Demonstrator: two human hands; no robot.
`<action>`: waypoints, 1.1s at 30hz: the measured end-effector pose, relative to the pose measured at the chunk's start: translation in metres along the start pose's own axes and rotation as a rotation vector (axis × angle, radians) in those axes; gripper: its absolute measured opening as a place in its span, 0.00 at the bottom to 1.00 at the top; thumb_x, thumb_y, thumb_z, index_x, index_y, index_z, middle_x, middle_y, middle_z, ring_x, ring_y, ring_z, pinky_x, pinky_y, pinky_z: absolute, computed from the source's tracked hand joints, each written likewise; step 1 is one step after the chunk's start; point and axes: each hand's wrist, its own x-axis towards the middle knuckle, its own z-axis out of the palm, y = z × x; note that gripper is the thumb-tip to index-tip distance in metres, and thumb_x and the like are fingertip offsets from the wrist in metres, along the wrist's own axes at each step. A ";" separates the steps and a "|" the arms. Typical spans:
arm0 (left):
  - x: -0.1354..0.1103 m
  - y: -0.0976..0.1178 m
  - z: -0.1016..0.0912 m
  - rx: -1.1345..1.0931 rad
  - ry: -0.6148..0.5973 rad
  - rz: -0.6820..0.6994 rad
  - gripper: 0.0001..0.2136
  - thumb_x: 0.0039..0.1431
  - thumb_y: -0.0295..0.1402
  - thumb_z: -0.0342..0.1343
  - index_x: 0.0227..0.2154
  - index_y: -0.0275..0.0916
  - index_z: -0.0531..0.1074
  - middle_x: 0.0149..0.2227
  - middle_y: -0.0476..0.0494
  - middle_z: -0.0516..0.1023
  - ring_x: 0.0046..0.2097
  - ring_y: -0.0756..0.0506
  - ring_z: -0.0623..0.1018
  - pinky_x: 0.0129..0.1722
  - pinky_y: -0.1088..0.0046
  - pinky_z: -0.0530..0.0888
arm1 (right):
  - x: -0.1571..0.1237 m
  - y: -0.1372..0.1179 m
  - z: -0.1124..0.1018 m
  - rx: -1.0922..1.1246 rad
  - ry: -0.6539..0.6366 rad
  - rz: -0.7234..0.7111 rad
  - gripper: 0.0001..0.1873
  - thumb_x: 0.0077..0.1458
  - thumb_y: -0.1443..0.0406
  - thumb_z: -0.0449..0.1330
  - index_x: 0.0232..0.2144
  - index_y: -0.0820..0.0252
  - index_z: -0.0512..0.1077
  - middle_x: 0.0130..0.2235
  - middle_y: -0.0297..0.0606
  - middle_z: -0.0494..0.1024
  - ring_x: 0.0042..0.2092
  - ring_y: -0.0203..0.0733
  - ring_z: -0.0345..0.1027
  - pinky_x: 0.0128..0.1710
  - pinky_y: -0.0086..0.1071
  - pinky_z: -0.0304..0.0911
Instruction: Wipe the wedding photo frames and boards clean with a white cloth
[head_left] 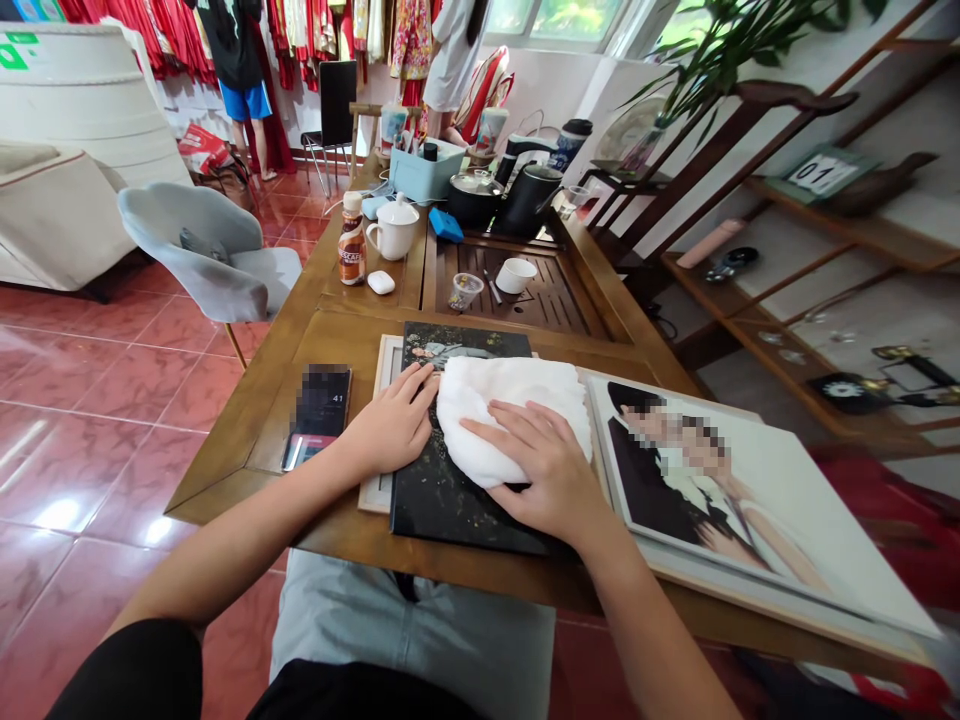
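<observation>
A dark photo album lies on the wooden table in front of me. My right hand lies flat, fingers spread, on a white cloth that rests on the album's cover. My left hand lies flat on the album's left edge with fingers stretched out, holding nothing. A second large photo print or album with a light border lies just to the right, touching the dark one.
A smartphone lies left of my left hand. Farther back stand a coffee bottle, a white teapot, cups, a black kettle and a tea tray. A grey chair stands left; shelves right. People stand at the back.
</observation>
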 end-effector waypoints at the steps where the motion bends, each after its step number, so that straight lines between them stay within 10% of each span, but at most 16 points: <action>1: 0.000 0.000 0.000 0.004 -0.004 -0.003 0.25 0.71 0.30 0.39 0.68 0.25 0.56 0.71 0.23 0.56 0.75 0.32 0.52 0.72 0.48 0.58 | 0.000 0.000 0.000 0.004 -0.001 -0.004 0.29 0.55 0.65 0.58 0.60 0.56 0.72 0.59 0.48 0.77 0.62 0.55 0.69 0.64 0.52 0.55; 19: -0.001 0.000 0.001 -0.016 0.020 0.004 0.26 0.71 0.30 0.39 0.69 0.28 0.55 0.72 0.25 0.57 0.75 0.34 0.52 0.72 0.48 0.58 | -0.031 -0.031 -0.034 0.117 -0.059 -0.112 0.31 0.51 0.67 0.57 0.59 0.56 0.71 0.56 0.45 0.79 0.62 0.54 0.69 0.64 0.51 0.53; 33: 0.000 -0.002 -0.001 0.001 0.000 0.012 0.24 0.72 0.30 0.39 0.67 0.28 0.56 0.71 0.24 0.57 0.75 0.33 0.51 0.72 0.48 0.58 | -0.003 -0.002 -0.011 0.046 -0.065 -0.031 0.31 0.54 0.66 0.58 0.61 0.54 0.71 0.60 0.46 0.77 0.61 0.54 0.69 0.64 0.53 0.56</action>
